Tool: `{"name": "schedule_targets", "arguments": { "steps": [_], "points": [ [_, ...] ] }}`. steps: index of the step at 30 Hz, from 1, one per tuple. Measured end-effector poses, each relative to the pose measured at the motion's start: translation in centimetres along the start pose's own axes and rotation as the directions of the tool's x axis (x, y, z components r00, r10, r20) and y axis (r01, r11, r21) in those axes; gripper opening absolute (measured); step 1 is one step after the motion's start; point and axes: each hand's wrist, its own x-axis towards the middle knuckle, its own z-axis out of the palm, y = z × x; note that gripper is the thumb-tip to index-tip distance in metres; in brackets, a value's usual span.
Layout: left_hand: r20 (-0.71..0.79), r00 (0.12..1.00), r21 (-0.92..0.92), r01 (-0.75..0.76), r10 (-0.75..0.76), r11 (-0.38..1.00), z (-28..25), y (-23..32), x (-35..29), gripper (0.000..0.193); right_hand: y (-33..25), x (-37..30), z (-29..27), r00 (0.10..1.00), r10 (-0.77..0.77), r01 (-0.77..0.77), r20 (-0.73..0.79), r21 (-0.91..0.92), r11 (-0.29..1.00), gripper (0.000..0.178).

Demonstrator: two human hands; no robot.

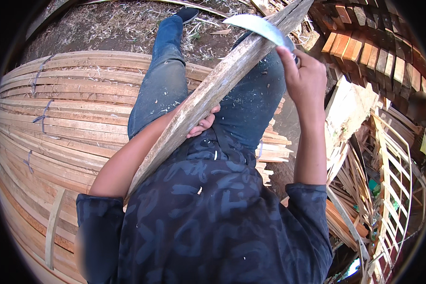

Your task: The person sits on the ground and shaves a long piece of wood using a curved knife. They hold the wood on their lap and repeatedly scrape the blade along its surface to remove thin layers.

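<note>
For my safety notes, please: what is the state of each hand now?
Left hand: partly hidden behind the wooden plank, fingers curled; its grip cannot be told.
Right hand: closed, holding the curved knife.

Fisheye view: from my head, it looks down closely over my shirt, left hand and right hand.

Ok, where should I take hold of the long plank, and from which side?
Probably by the lower-middle stretch of the plank, coming from underneath, where the left hand curls around it. It is long and narrow, slanting up to the right, and the curved blade crosses its upper part, so gripping low should stay clear of that edge.
</note>
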Motion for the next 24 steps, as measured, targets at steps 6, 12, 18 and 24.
{"name": "schedule_targets", "arguments": {
  "steps": [6, 12, 18, 24],
  "points": [
    [0.035, 0.999, -0.013, -0.004, 0.005, 1.000, 0.0, -0.1, 0.1, 0.049, 0.5, 1.3, -0.3, 0.997, -0.057, 0.051, -0.046, -0.114, 0.992, 0.063],
    [-0.020, 0.999, 0.059, -0.045, 0.046, 0.997, -0.1, -0.6, 0.0, 0.052, -0.6, 0.5, -1.6, 0.997, -0.052, 0.057, 0.057, -0.091, 0.994, 0.070],
    [-0.155, 0.987, 0.194, 0.063, -0.033, 0.979, 0.8, 0.0, 0.1, 0.059, 7.1, 2.6, -4.1, 0.959, 0.265, -0.251, -0.099, 0.133, 0.959, 0.067],
    [0.001, 0.999, 0.089, 0.036, -0.036, 0.995, -0.7, -0.5, 0.6, 0.058, 1.7, 2.4, -2.5, 0.993, 0.002, 0.021, 0.117, -0.197, 0.980, 0.071]
  ]
}}
